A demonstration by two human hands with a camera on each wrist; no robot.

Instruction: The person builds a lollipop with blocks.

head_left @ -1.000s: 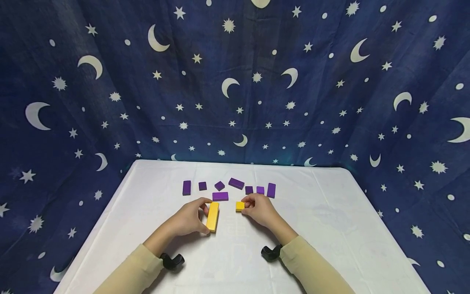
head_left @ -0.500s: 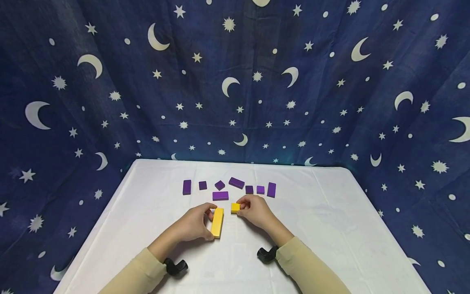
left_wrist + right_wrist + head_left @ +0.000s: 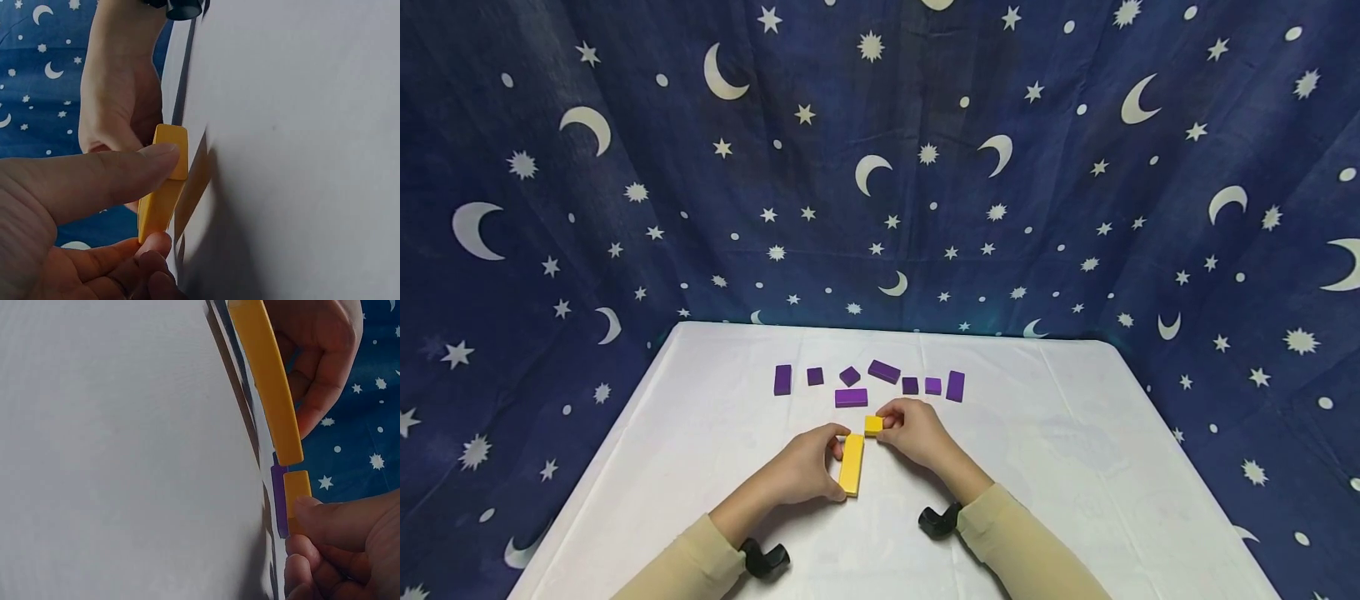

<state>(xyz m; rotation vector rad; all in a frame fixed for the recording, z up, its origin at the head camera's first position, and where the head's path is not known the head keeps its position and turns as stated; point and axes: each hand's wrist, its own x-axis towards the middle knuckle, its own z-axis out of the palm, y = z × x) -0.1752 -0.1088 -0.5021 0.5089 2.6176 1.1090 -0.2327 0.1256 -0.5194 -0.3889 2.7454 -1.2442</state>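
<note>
My left hand (image 3: 807, 467) grips a long yellow block (image 3: 852, 465) by its two ends, thumb at the near end and fingers at the far end. In the left wrist view the thumb presses on one end of that block (image 3: 164, 200). My right hand (image 3: 917, 431) pinches a small yellow block (image 3: 873, 426) between thumb and fingers. The small block sits just beyond the far end of the long one. A narrow gap parts the two blocks in the right wrist view, where the small block (image 3: 297, 490) shows below the long block (image 3: 269, 381).
Several purple blocks lie in a loose row farther back, among them an oblong one (image 3: 851, 398) nearest the hands, a cube (image 3: 910, 386) and a long one (image 3: 955, 387) at right. A white cloth covers the table (image 3: 1037, 450). A blue star-patterned curtain (image 3: 820, 208) hangs behind.
My left hand has moved right and nearer to me with the long yellow block. The right hand has shifted left with the small yellow block. The two blocks are now closer together.
</note>
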